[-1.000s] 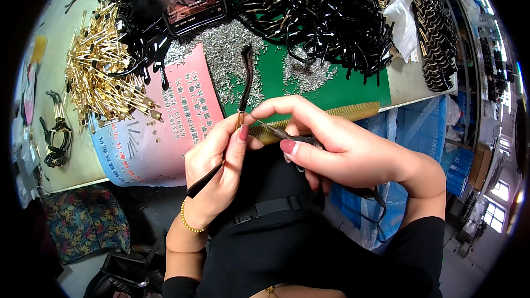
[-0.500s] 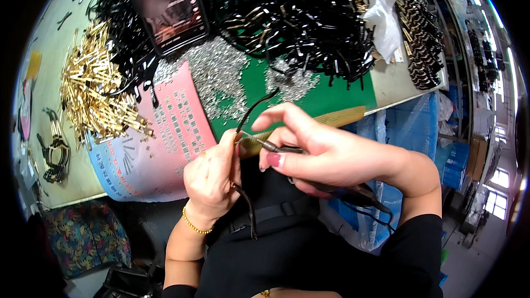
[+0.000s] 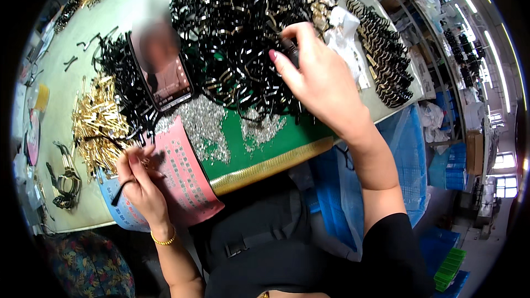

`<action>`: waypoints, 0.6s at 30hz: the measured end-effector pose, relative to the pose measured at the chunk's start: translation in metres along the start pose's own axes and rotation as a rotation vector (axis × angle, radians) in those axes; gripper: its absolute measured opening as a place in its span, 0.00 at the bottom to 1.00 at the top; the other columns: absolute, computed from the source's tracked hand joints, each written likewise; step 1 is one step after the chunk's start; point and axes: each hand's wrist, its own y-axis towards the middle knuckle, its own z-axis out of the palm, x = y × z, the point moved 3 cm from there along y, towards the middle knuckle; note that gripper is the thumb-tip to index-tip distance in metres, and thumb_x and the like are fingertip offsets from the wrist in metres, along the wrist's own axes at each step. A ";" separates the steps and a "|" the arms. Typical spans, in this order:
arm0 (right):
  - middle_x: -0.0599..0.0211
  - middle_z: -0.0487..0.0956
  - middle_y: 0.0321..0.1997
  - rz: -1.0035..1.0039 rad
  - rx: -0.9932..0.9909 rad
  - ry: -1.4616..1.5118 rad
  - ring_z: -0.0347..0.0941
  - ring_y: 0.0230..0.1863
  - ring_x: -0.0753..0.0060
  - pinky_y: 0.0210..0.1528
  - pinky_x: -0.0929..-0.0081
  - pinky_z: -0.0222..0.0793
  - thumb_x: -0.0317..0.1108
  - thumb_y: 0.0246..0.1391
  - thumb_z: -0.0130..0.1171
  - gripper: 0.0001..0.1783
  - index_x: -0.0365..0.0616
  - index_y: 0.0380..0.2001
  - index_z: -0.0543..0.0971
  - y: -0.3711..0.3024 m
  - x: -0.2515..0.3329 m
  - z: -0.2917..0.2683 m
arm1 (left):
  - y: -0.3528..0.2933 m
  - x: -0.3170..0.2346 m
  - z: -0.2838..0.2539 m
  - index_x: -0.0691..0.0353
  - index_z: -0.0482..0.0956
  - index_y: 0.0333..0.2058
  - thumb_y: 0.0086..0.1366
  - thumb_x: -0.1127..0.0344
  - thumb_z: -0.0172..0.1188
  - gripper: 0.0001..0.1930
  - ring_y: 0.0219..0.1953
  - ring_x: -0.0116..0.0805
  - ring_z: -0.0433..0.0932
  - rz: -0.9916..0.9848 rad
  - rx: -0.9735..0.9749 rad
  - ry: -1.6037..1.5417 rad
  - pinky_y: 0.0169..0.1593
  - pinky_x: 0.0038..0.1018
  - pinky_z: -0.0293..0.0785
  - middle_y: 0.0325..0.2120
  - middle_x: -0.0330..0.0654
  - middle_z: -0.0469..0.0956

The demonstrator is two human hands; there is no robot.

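Note:
My left hand (image 3: 142, 190) is over the near edge of the gold metal pieces (image 3: 98, 111), its fingers bent. A thin black eyeglass temple (image 3: 120, 192) is pinched in it, with the dark tip sticking out beside the hand. Reaching forward, my right hand (image 3: 323, 80) hovers at the right side of a large heap of glossy black temples (image 3: 243, 33). Between its thumb and forefinger is a dark-handled tool (image 3: 290, 51); its tip is lost against the heap. Small silver metal parts (image 3: 207, 129) lie in piles on the green mat (image 3: 243, 157).
A phone (image 3: 160, 72) stands against the black heap. A pink and blue printed sheet (image 3: 187, 187) hangs over the table's near edge. White plastic (image 3: 345, 30) and neat rows of patterned temples (image 3: 381, 55) lie on the right. Blue plastic wrapping (image 3: 400, 149) is beside the table.
My hands have moved apart: the left went left to the gold pieces with the temple, the right forward to the black heap with the tool. The view has shifted to show more table.

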 end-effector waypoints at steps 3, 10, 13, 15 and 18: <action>0.47 0.83 0.39 0.020 -0.131 -0.039 0.82 0.41 0.42 0.43 0.51 0.77 0.41 0.66 0.56 0.16 0.39 0.46 0.75 0.037 -0.007 -0.021 | -0.010 0.006 -0.005 0.65 0.71 0.55 0.81 0.65 0.43 0.13 0.26 0.18 0.73 -0.009 -0.007 -0.081 0.28 0.17 0.70 0.39 0.41 0.81; 0.39 0.84 0.40 0.152 0.001 -0.285 0.80 0.45 0.35 0.51 0.48 0.75 0.51 0.64 0.50 0.27 0.35 0.39 0.83 0.137 -0.061 -0.036 | -0.008 -0.005 0.000 0.64 0.72 0.49 0.82 0.63 0.43 0.12 0.19 0.14 0.63 0.023 0.062 -0.104 0.22 0.14 0.59 0.36 0.42 0.83; 0.40 0.84 0.42 0.163 0.089 -0.244 0.80 0.48 0.38 0.52 0.49 0.74 0.52 0.62 0.54 0.26 0.36 0.45 0.80 0.121 -0.066 -0.025 | -0.010 -0.002 0.000 0.64 0.72 0.51 0.82 0.63 0.43 0.12 0.23 0.15 0.68 0.015 0.053 -0.159 0.25 0.12 0.61 0.36 0.42 0.83; 0.40 0.83 0.44 0.164 0.058 -0.240 0.80 0.48 0.39 0.53 0.49 0.74 0.50 0.63 0.56 0.25 0.37 0.48 0.78 0.102 -0.061 -0.022 | -0.011 -0.004 0.002 0.64 0.72 0.50 0.82 0.62 0.43 0.12 0.23 0.15 0.68 -0.017 0.052 -0.200 0.25 0.13 0.62 0.35 0.42 0.83; 0.41 0.82 0.43 0.113 0.004 -0.247 0.80 0.48 0.40 0.52 0.51 0.74 0.49 0.63 0.56 0.24 0.36 0.46 0.78 0.089 -0.059 -0.015 | -0.008 -0.009 -0.002 0.64 0.73 0.50 0.82 0.63 0.44 0.12 0.23 0.15 0.67 -0.024 0.083 -0.178 0.25 0.13 0.61 0.34 0.41 0.83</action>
